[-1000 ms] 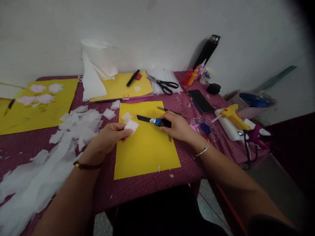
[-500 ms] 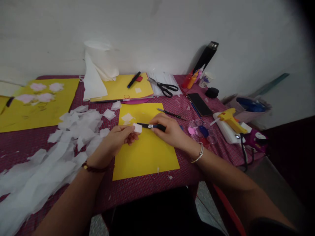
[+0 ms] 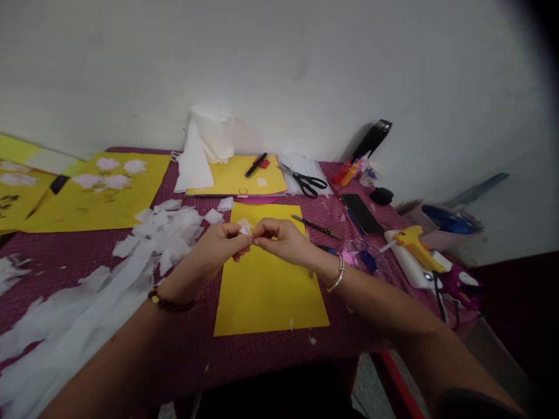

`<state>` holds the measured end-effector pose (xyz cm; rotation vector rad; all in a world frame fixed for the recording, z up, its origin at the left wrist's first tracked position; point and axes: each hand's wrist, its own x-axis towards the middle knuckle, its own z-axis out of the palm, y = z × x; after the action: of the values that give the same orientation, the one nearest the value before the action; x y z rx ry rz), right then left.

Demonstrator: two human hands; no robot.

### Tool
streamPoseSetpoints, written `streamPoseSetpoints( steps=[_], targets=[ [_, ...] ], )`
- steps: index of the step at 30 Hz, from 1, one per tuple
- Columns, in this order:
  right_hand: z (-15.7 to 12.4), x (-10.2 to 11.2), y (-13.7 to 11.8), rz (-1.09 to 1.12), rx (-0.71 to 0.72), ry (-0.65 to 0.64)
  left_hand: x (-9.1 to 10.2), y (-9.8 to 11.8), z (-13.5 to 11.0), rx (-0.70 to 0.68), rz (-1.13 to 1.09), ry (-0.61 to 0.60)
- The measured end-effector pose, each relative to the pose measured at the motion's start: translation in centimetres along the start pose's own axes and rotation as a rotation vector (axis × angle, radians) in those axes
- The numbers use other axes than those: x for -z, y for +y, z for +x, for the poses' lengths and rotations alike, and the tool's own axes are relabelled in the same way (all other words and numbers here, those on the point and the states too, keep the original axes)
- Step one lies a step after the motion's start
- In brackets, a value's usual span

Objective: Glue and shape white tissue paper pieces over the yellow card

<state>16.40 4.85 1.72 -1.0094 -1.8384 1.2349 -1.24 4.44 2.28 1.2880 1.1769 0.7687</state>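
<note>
My left hand [image 3: 225, 243] pinches a small white tissue paper piece [image 3: 244, 231] between thumb and fingers. The fingertips of my right hand [image 3: 282, 237] are closed at the same paper's right edge, so the two hands almost touch. Both are above the upper part of a yellow sheet [image 3: 271, 297]. Behind the fingers, another pale paper piece lies on that sheet, partly hidden. A heap of white tissue paper pieces [image 3: 174, 227] spreads to the left of my left hand. Near my right wrist, a dark object [image 3: 325, 248] lies mostly covered.
Beyond the sheet are a thin black brush [image 3: 317, 226], black scissors [image 3: 305, 180] and a black marker [image 3: 256, 165]. At right lie a phone [image 3: 361, 213], a paint palette [image 3: 367, 259] and a yellow glue gun [image 3: 417, 247]. Yellow sheets with pink flowers [image 3: 116, 180] lie at left.
The black-handled tool is no longer in my right hand, which has moved left to the paper piece in my left hand. The camera view has shifted, so the table appears lower and further right.
</note>
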Motion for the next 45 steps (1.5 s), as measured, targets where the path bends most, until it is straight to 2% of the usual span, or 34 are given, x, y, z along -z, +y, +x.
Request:
streamPoseSetpoints(
  steps=[7, 11, 14, 17, 19, 22, 24, 26, 31, 37, 42, 45],
  targets=[
    [2.4, -1.3, 0.0, 0.453, -0.176, -0.028, 2.6, 0.3, -1.1, -0.007, -0.3, -0.026],
    [3.8, -1.7, 0.2, 0.511, -0.217, -0.036, 5.6, -0.1, -1.9, 0.03, -0.246, 0.008],
    [5.5, -1.8, 0.4, 0.389, -0.181, -0.002, 8.5, 0.2, -2.4, 0.051, -0.067, 0.099],
    [7.4, -2.0, 1.0, 0.173, -0.079, 0.039, 10.6, 0.6, -2.6, 0.063, 0.034, 0.133],
    [8.5, -2.4, 1.6, -0.003, 0.005, 0.023, 11.4, 0.7, -2.3, 0.074, 0.055, 0.136],
    [9.2, -3.3, 2.0, -0.238, 0.119, -0.086, 11.7, 0.6, -1.7, 0.05, 0.171, 0.123],
    [8.9, -3.6, 1.8, -0.309, 0.154, -0.136, 11.9, 0.4, -1.5, 0.001, 0.3, 0.124],
    [8.1, -3.7, 1.3, -0.323, 0.151, -0.12, 12.2, 0.4, -1.6, -0.018, 0.367, 0.143],
    [5.1, -2.6, 0.4, -0.376, 0.099, -0.084, 13.6, 1.1, -3.6, 0.076, 0.298, 0.216],
    [1.5, -2.1, 0.7, -0.466, 0.07, -0.121, 15.8, -0.1, -8.3, 0.048, 0.472, 0.13],
    [-0.7, -2.8, 0.8, -0.49, 0.087, -0.154, 16.1, -2.0, -13.2, 0.051, 0.568, 0.294],
    [-1.6, -3.3, 1.0, -0.518, 0.094, -0.175, 16.1, -3.0, -15.1, 0.034, 0.688, 0.385]
  ],
)
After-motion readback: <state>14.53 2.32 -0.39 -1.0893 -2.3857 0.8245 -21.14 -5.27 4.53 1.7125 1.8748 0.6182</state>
